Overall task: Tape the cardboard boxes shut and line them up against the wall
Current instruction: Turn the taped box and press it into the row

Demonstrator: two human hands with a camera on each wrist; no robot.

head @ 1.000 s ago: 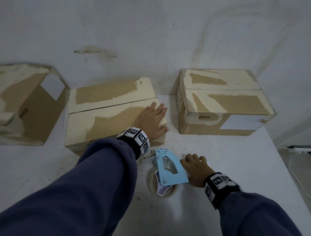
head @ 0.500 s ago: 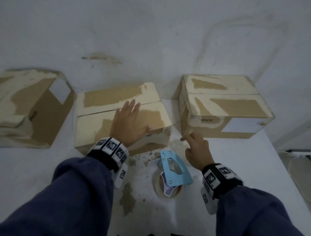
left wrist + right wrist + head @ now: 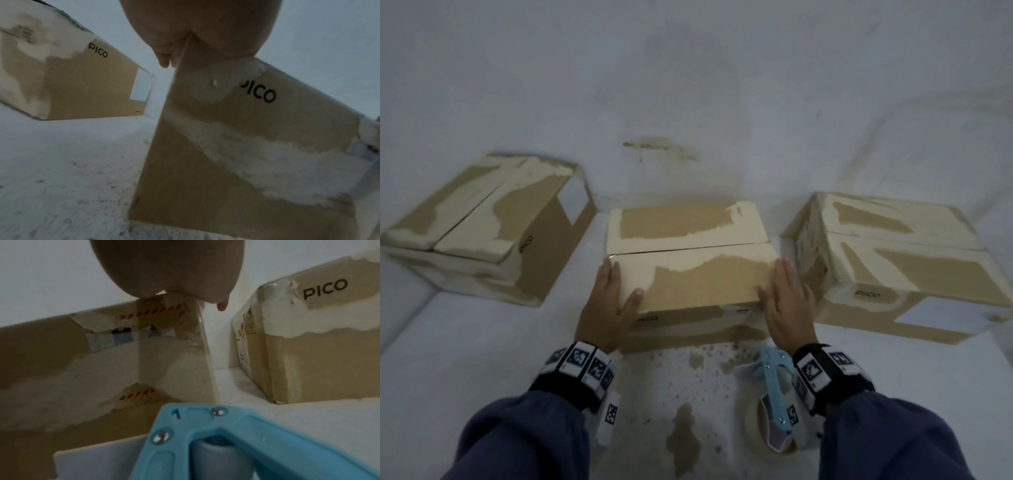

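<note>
I set my left hand (image 3: 608,301) and right hand (image 3: 787,305), fingers flat and straight, against the two ends of the middle box (image 3: 690,260) on the desk (image 3: 465,342), bracing it to slide squarely toward the wall (image 3: 688,85).

The person wears long, loose, dark blue sleeves (image 3: 524,438) on both arms. Each wrist has a black band (image 3: 571,377) with white square tags on it, and each tag has a black blocky pattern. Both hands (image 3: 606,308) are bare, with no gloves.
</note>
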